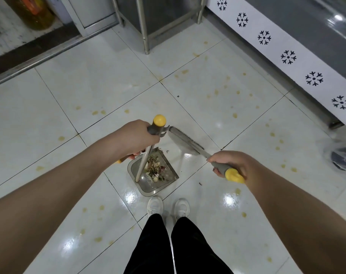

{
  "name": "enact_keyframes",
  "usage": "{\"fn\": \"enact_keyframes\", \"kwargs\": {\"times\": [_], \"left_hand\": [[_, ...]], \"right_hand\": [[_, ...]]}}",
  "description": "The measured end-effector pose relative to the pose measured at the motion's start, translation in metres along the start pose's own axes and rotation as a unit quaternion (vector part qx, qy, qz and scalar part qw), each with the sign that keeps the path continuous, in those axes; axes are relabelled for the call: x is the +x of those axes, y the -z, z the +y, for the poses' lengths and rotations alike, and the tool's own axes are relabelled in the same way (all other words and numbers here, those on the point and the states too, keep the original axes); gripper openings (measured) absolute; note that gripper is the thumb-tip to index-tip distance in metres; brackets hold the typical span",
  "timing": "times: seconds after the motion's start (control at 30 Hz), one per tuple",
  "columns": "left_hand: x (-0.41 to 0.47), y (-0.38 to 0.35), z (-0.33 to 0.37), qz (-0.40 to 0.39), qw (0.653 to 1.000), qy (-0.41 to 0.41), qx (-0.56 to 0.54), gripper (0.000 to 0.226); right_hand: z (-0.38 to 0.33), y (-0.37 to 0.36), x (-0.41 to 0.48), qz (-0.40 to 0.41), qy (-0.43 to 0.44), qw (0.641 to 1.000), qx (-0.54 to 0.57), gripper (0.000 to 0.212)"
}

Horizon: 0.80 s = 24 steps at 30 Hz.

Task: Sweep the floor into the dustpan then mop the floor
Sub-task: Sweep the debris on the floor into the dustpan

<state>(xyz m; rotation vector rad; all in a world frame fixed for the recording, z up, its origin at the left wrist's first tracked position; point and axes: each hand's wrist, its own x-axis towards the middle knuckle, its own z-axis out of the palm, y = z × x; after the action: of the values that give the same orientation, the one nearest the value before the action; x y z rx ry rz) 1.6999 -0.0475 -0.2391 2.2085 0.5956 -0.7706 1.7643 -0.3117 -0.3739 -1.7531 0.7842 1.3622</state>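
Your left hand [136,137] grips dustpan [148,180] handle; debris [155,171] inside. Your right hand [230,165], at 3 o'clock, grips broom [185,141]; stained floor [89,91].

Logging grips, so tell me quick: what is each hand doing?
Left hand: closed on the dustpan handle.
Right hand: closed on the broom handle.

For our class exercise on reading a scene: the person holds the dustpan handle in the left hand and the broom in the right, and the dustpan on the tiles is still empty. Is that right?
Not quite. The head view shows the dustpan already holds a pile of debris. The rest stands: the left hand grips the dustpan handle and the right hand holds the broom.
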Motion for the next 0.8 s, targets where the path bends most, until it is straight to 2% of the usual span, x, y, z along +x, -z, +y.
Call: {"fn": "enact_keyframes", "kwargs": {"times": [0.17, 0.3, 0.4, 0.47, 0.53, 0.7, 0.8], "left_hand": [[0.002, -0.002, -0.002, -0.002, 1.0, 0.0, -0.012, 0.017], [-0.001, -0.003, -0.007, 0.001, 1.0, 0.0, 0.0, 0.019], [-0.002, 0.0, -0.008, 0.01, 1.0, 0.001, 0.003, 0.02], [-0.002, 0.002, -0.005, 0.012, 1.0, 0.002, -0.001, 0.018], [-0.002, 0.002, -0.004, 0.012, 1.0, 0.003, 0.0, 0.017], [-0.005, -0.003, -0.008, 0.007, 1.0, 0.002, -0.002, 0.015], [-0.005, -0.001, -0.012, 0.011, 1.0, 0.008, -0.001, 0.013]], "right_hand": [[0.027, -0.041, 0.007, -0.036, -0.03, 0.992, -0.117, 0.014], [0.043, -0.066, -0.003, -0.095, -0.09, 0.987, -0.092, 0.02], [0.032, -0.073, -0.016, -0.161, -0.132, 0.978, -0.001, 0.023], [0.016, -0.064, -0.025, -0.172, -0.13, 0.975, 0.046, 0.022], [0.0, -0.045, -0.032, -0.172, -0.14, 0.974, 0.043, 0.022], [-0.032, 0.008, -0.048, -0.164, -0.154, 0.973, -0.051, 0.038], [-0.042, 0.027, -0.054, -0.154, -0.145, 0.974, -0.076, 0.038]]}}
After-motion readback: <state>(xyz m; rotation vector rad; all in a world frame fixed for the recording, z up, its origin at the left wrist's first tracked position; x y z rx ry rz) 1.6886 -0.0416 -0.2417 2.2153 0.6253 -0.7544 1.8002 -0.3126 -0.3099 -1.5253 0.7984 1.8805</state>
